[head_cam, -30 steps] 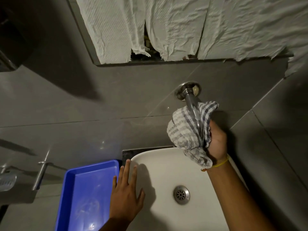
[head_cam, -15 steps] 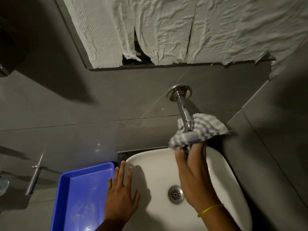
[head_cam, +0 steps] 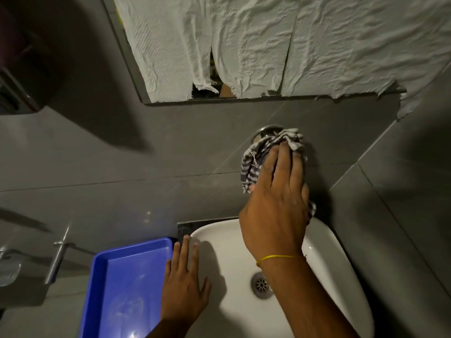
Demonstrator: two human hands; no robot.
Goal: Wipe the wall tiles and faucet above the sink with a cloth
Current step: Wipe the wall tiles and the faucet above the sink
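One striped cloth [head_cam: 253, 167] under right grip [head_cam: 275, 203], over faucet [head_cam: 266, 131].

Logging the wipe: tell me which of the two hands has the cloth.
The right hand, with the yellow wrist thread, presses the striped cloth over the faucet. The left hand lies flat and bare on the sink rim.
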